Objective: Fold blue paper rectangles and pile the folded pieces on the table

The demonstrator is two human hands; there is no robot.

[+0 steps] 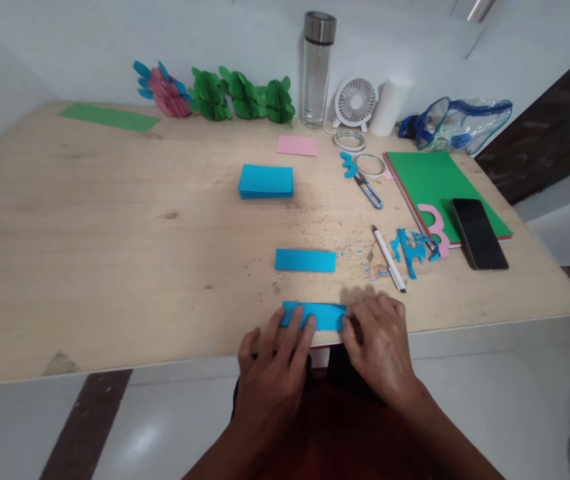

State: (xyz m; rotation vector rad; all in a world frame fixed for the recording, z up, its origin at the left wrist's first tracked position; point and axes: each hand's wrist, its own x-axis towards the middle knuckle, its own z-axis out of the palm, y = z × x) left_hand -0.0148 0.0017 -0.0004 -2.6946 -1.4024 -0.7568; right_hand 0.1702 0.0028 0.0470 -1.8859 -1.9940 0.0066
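Observation:
A blue paper strip lies at the table's front edge. My left hand rests on its left part with the fingers spread, fingertips pressing on the paper. At the strip's right end, my right hand pinches the paper between thumb and curled fingers. Just beyond lies a second blue strip, flat on the wood. Farther back sits a stack of blue paper. To the right are a white pen and blue paper scraps.
On the wooden table stand a glass bottle, a small fan and green paper decorations along the wall. Small scissors, tape rolls, green sheets and a phone lie at the right.

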